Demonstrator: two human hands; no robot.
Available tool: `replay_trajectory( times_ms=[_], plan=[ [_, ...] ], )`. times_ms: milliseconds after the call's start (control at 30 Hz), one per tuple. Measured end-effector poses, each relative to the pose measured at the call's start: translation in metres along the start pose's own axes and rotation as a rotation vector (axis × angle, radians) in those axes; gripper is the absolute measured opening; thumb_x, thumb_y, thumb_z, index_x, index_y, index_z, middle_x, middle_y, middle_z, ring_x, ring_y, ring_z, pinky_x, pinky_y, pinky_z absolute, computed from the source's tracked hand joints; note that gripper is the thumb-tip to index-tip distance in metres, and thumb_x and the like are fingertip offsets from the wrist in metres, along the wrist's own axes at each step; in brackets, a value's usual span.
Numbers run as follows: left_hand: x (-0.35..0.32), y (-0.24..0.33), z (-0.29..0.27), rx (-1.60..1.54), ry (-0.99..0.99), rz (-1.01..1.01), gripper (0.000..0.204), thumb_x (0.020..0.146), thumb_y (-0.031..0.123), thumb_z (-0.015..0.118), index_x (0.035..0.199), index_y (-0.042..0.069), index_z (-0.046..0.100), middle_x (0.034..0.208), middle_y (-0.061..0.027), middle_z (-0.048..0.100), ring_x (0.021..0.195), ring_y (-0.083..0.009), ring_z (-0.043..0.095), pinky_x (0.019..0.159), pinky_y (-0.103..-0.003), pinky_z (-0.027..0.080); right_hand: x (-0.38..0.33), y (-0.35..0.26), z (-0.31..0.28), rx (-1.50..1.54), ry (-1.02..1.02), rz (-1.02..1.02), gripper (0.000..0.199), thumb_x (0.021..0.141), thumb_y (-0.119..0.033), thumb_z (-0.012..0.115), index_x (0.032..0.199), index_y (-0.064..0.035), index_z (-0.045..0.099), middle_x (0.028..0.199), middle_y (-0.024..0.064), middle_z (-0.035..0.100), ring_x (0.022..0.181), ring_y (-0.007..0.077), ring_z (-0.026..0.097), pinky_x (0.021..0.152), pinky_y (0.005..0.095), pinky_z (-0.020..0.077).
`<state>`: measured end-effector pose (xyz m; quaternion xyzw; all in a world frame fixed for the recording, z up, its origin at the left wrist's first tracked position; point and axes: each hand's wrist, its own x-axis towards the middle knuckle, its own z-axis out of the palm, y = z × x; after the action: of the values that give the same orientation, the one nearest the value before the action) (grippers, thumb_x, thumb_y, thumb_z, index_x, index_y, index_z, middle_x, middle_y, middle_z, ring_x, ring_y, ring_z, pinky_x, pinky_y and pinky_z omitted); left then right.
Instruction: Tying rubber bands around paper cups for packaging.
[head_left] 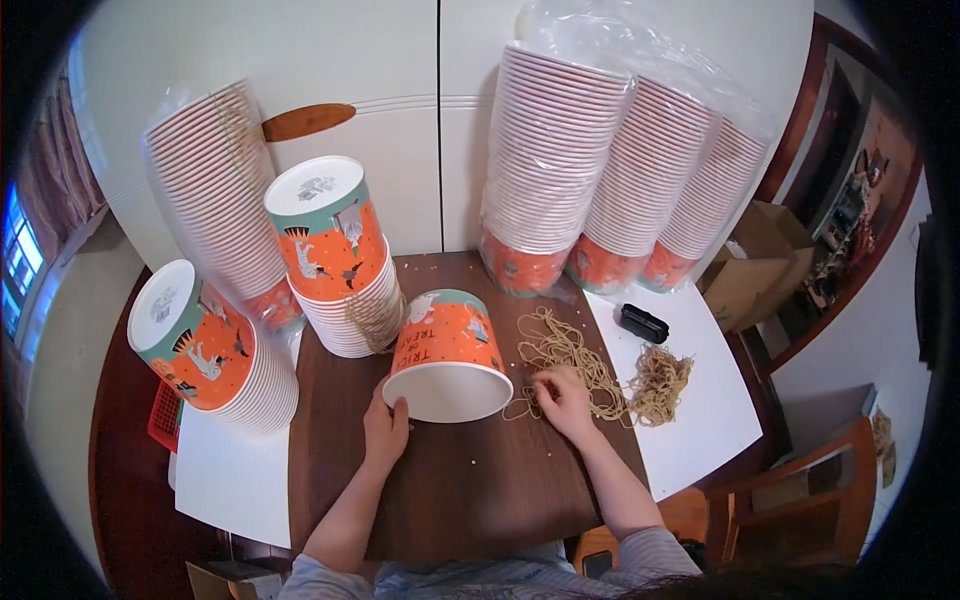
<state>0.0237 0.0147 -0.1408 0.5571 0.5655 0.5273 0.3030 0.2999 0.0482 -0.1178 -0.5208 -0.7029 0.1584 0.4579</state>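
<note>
An orange and teal paper bucket [450, 335] with printed figures lies tipped on the brown tabletop, its white open mouth toward me. My left hand [386, 428] grips its rim at the left side, the thumb at the front edge and the fingers mostly hidden. To the bucket's right, my right hand [564, 400] is closed, fingertips pinched at the near left edge of a loose heap of tan cord [575, 350]. A smaller tangled bundle of the same cord [661, 385] lies to the right, on the white part of the table.
Two nested bucket stacks [335, 265] [215, 345] stand upside down at the left; cord hangs on the farther one. Behind them leans a plastic-wrapped stack [215, 190]. More wrapped stacks [555, 150] stand back right, near a small black object [643, 323]. A cardboard box [755, 265] sits beyond.
</note>
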Motion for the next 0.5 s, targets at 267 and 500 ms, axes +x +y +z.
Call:
replay_trajectory(
  times_ms=[267,500],
  plan=[
    [-0.003,0.013,0.000,0.018,-0.005,-0.129,0.032,0.083,0.006,0.045,0.113,-0.002,0.039,0.089,-0.0134,0.056,0.064,-0.0161,0.057,0.052,-0.027,0.047,-0.002,0.012,-0.010,-0.299,-0.232,-0.142,0.011,0.068,-0.012,0.061,0.079,-0.0095,0.061,0.088,0.0066,0.053,0.088,0.0263,0.048,0.077,0.0373,0.0371],
    [-0.003,0.012,0.001,0.049,-0.003,-0.070,0.032,0.082,0.006,0.046,0.112,-0.002,0.039,0.086,-0.0135,0.056,0.065,-0.0181,0.057,0.059,-0.028,0.046,-0.003,0.006,-0.010,-0.452,-0.241,-0.291,0.009,0.069,-0.011,0.060,0.078,-0.0097,0.062,0.094,0.0054,0.054,0.091,0.0244,0.048,0.078,0.0376,0.0360]
  ],
)
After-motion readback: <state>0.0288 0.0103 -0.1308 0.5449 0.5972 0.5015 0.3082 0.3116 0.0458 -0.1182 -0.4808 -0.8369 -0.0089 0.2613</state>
